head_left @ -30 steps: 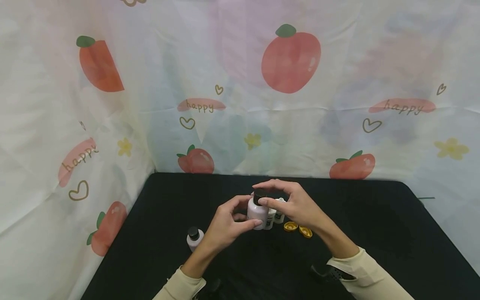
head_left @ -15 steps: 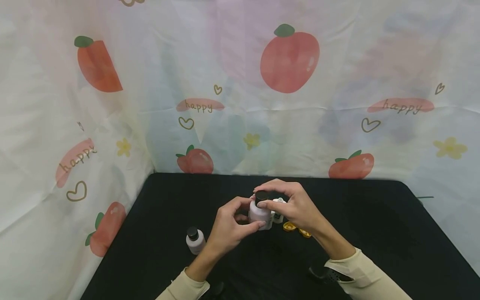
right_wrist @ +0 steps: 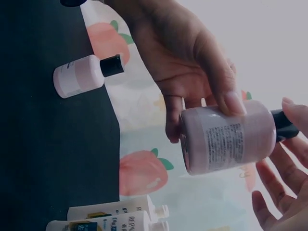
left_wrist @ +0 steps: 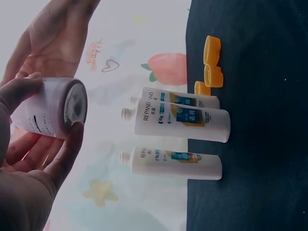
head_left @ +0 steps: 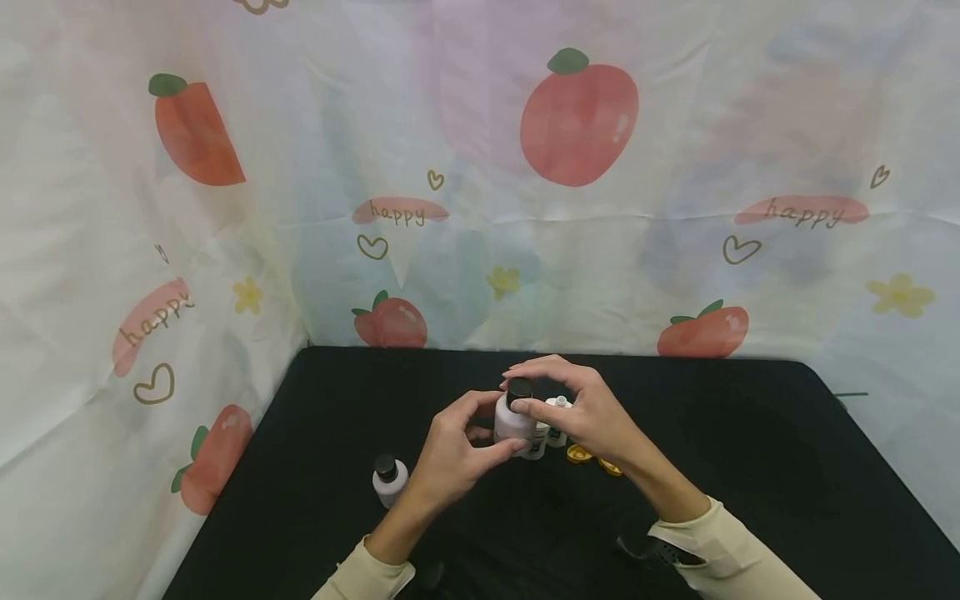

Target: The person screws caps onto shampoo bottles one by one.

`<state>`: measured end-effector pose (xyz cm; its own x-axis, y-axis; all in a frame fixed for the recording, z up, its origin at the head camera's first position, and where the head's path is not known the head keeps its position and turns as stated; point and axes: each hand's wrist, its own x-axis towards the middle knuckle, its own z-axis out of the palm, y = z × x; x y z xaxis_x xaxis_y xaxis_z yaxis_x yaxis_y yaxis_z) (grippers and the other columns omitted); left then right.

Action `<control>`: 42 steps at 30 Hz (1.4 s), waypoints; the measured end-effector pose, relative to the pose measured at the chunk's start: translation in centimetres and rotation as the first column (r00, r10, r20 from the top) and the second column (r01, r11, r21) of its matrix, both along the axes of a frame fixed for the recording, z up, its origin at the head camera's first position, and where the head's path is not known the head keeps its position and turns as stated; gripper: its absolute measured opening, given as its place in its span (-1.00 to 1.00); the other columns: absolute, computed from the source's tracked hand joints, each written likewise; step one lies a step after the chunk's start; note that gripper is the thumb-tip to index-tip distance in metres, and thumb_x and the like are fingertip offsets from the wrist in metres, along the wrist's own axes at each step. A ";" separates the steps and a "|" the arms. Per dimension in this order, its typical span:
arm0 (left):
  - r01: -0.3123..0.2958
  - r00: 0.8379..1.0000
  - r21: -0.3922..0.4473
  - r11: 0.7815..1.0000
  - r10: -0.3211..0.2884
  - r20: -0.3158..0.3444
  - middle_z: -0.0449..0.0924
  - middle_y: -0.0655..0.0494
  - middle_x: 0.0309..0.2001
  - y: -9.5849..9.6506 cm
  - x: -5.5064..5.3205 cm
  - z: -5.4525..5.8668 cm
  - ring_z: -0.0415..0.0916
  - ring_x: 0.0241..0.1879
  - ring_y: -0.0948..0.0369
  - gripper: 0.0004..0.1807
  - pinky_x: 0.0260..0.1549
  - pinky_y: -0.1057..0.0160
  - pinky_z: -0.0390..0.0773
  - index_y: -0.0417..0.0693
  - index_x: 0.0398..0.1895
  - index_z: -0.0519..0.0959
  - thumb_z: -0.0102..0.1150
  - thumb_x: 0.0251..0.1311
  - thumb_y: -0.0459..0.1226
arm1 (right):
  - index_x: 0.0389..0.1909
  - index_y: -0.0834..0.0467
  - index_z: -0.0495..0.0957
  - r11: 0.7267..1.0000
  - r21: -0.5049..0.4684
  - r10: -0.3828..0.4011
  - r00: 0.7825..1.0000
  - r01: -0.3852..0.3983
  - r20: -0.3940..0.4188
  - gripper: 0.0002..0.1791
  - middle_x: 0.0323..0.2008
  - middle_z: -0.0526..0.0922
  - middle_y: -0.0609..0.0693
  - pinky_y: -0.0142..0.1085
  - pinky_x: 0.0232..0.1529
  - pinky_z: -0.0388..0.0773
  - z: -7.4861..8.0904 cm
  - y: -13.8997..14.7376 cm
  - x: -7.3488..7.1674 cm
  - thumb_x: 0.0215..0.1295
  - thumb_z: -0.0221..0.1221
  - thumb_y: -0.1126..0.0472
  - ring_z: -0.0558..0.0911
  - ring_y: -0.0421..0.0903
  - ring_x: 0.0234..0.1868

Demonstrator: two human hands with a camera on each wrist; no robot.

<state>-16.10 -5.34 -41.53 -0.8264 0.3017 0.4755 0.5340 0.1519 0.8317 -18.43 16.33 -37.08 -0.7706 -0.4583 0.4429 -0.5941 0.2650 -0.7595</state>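
Note:
A pale pink bottle (head_left: pixel 513 419) with a black cap (head_left: pixel 519 389) is held up over the black table. My left hand (head_left: pixel 452 450) grips its body, thumb in front and fingers round the far side. At the top, my right hand (head_left: pixel 588 408) pinches the cap between thumb and fingers. The left wrist view shows the bottle's round base (left_wrist: pixel 76 102) clear of the table. Printed small text on a back label (right_wrist: pixel 224 143) faces the right wrist camera. A second pink bottle (head_left: pixel 389 479), also black-capped, stands left of my left forearm.
Behind the hands stand three white REPAND bottles (left_wrist: pixel 180 120) with bare, uncapped necks. Yellow caps (left_wrist: pixel 211 50) lie on the black table (head_left: pixel 750 467) beside them. A fruit-print curtain (head_left: pixel 480 275) hangs along the back and left.
Both hands and the pink bottle have shifted slightly, first down and right, then back up and left. Left hand stays on the body, right hand on the cap.

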 end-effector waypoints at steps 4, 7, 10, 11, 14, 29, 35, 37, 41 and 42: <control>0.023 0.999 0.013 1.000 -0.023 0.044 0.63 0.06 0.01 -0.3 -0.1 0.1 0.63 0.00 0.15 -0.44 -0.15 0.25 0.72 -0.05 0.17 0.57 0.54 0.07 -0.32 | 0.16 -0.07 0.64 1.000 0.019 -0.004 1.000 0.003 0.009 -0.61 0.14 0.63 -0.18 -0.17 0.15 0.57 0.1 0.2 -0.1 0.34 0.35 0.21 0.54 -0.15 0.21; 0.033 0.996 0.018 0.999 -0.034 0.079 0.63 0.06 0.03 -0.5 -0.1 0.1 0.63 0.02 0.15 -0.44 -0.14 0.24 0.72 -0.05 0.18 0.57 0.54 0.08 -0.32 | 0.15 -0.08 0.64 0.999 0.030 0.010 1.000 -0.011 0.022 -0.62 0.13 0.62 -0.18 -0.13 0.15 0.56 0.2 0.4 -0.1 0.33 0.35 0.21 0.55 -0.14 0.19; 0.035 0.993 0.022 0.999 -0.038 0.114 0.64 0.06 0.03 -0.6 -0.2 0.0 0.62 0.04 0.15 -0.44 -0.12 0.24 0.72 -0.06 0.18 0.57 0.54 0.07 -0.32 | 0.14 -0.13 0.64 0.999 0.043 0.010 0.999 -0.012 0.040 -0.62 0.11 0.62 -0.19 -0.11 0.14 0.56 0.3 0.4 -0.2 0.32 0.36 0.19 0.55 -0.13 0.17; 0.035 0.991 0.025 0.999 -0.038 0.124 0.64 0.06 0.03 -0.7 -0.2 0.0 0.62 0.04 0.15 -0.43 -0.12 0.24 0.71 -0.06 0.18 0.57 0.55 0.07 -0.33 | 0.13 -0.15 0.65 0.999 0.047 0.008 0.999 -0.010 0.047 -0.62 0.11 0.63 -0.20 -0.11 0.13 0.57 0.3 0.4 -0.2 0.32 0.36 0.18 0.55 -0.13 0.16; 0.030 0.987 0.028 0.999 -0.034 0.159 0.64 0.06 0.04 -0.8 -0.1 0.0 0.62 0.04 0.16 -0.42 -0.11 0.25 0.71 -0.08 0.18 0.57 0.56 0.04 -0.34 | 0.11 -0.18 0.65 0.998 0.056 0.006 0.998 -0.009 0.055 -0.63 0.10 0.63 -0.22 -0.14 0.10 0.58 0.3 0.4 -0.2 0.31 0.37 0.18 0.55 -0.13 0.15; 0.102 0.939 -0.010 0.995 -0.093 0.332 0.56 -0.02 0.12 -2.0 -0.2 -0.7 0.59 0.08 0.09 -0.38 -0.03 0.26 0.68 -0.14 0.23 0.49 0.53 0.09 -0.30 | 0.02 -0.13 0.69 0.996 0.061 0.066 0.995 -0.070 0.069 -0.68 -0.02 0.68 -0.16 -0.20 -0.14 0.66 -0.6 -0.8 -0.6 0.26 0.42 0.15 0.61 -0.11 -0.02; 0.114 0.921 -0.052 0.992 -0.086 0.381 0.52 -0.10 0.16 -2.5 0.0 -1.4 0.67 0.02 0.04 -0.34 -0.06 0.24 0.70 -0.18 0.27 0.45 0.52 0.12 -0.28 | -0.01 -0.19 0.69 0.995 0.086 0.046 0.991 -0.057 0.126 -0.69 -0.05 0.68 -0.20 -0.13 -0.14 0.67 -1.1 -1.4 -0.4 0.22 0.45 0.08 0.60 -0.10 -0.04; 0.117 0.915 -0.065 0.991 -0.082 0.395 0.51 -0.11 0.18 -2.7 0.1 -1.5 0.66 0.03 0.03 -0.33 -0.06 0.23 0.70 -0.19 0.28 0.44 0.52 0.12 -0.27 | -0.02 -0.17 0.69 0.994 0.086 0.060 0.989 -0.072 0.133 -0.70 -0.06 0.68 -0.19 -0.13 -0.15 0.67 -1.3 -1.6 -0.4 0.23 0.44 0.09 0.61 -0.09 -0.05; 0.096 0.919 -0.103 0.990 -0.048 0.392 0.49 -0.09 0.20 -3.0 0.3 -1.6 0.61 0.08 0.05 -0.32 -0.03 0.21 0.69 -0.17 0.28 0.45 0.54 0.10 -0.23 | -0.03 -0.16 0.69 0.990 0.093 0.091 0.986 -0.105 0.138 -0.71 -0.08 0.68 -0.20 -0.15 -0.17 0.67 -1.9 -2.0 -0.4 0.24 0.43 0.11 0.60 -0.12 -0.06; 0.087 0.922 -0.114 0.990 -0.037 0.385 0.49 -0.08 0.19 -3.1 0.3 -1.6 0.60 0.09 0.06 -0.32 -0.02 0.21 0.68 -0.16 0.26 0.46 0.54 0.09 -0.22 | -0.03 -0.16 0.69 0.989 0.096 0.099 0.985 -0.113 0.138 -0.71 -0.09 0.68 -0.20 -0.17 -0.18 0.66 -2.1 -2.1 -0.4 0.24 0.43 0.11 0.59 -0.12 -0.07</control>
